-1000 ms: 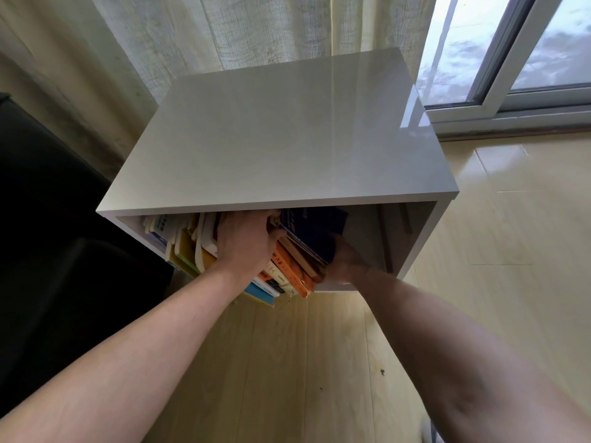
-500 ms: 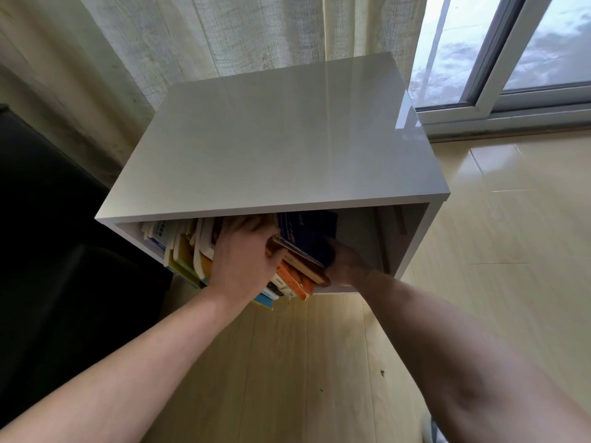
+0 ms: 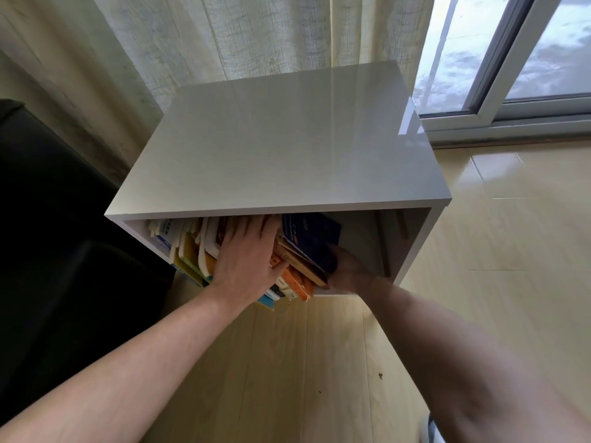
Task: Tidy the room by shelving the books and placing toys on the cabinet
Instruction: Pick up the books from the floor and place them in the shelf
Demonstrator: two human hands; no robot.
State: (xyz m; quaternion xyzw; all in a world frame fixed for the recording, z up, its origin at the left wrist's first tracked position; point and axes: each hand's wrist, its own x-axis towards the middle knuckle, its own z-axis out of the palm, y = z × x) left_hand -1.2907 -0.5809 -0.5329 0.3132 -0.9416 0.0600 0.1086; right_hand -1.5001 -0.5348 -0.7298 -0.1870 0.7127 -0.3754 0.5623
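A glossy white cabinet [image 3: 281, 148] stands on the floor with its open front toward me. Several books [image 3: 188, 251] lean inside it, their lower ends sticking out past the front edge. My left hand [image 3: 246, 260] lies flat on their spines, fingers stretched into the opening. A dark blue book [image 3: 310, 238] leans at the right end of the row, over tan and orange books [image 3: 295, 282]. My right hand [image 3: 348, 270], in shadow, holds the blue book from its right side, with the fingers hidden behind it. No toys are in view.
A black sofa [image 3: 48, 235] stands close on the cabinet's left. Pale curtains [image 3: 224, 36] hang behind it, and a sliding glass door [image 3: 511, 59] is at the upper right. Light wooden floor [image 3: 287, 362] lies under my arms, with shiny tiles [image 3: 511, 235] to the right.
My left hand went from curled over the book spines to flat with fingers stretched out. The books sit slightly deeper in the cabinet. My right hand stays at the blue book.
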